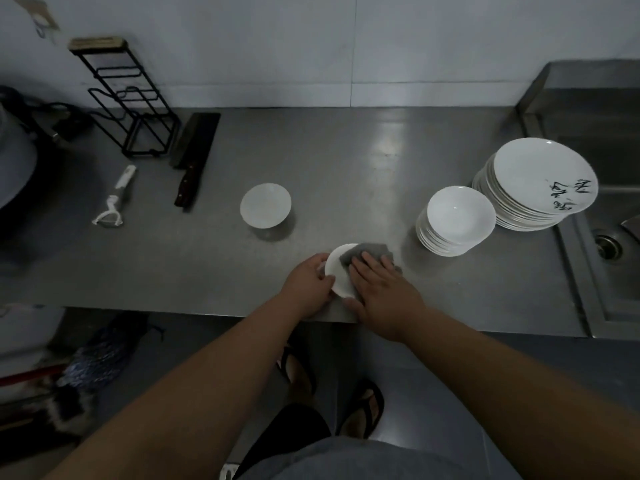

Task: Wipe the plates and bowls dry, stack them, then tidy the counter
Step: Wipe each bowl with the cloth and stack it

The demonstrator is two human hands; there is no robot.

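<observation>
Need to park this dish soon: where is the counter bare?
Bare steel lies between the lone bowl and the bowl stack, and along the front edge between the peeler and the left hand. Crowded: the right end, bowl stack beside plate stack by the sink; rack and cleaver back left.

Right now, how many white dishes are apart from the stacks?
2. One bowl stands alone mid-counter; one small dish is at the front edge, gripped by the left hand, with the right hand pressing a grey cloth on it. None looks hidden.
</observation>
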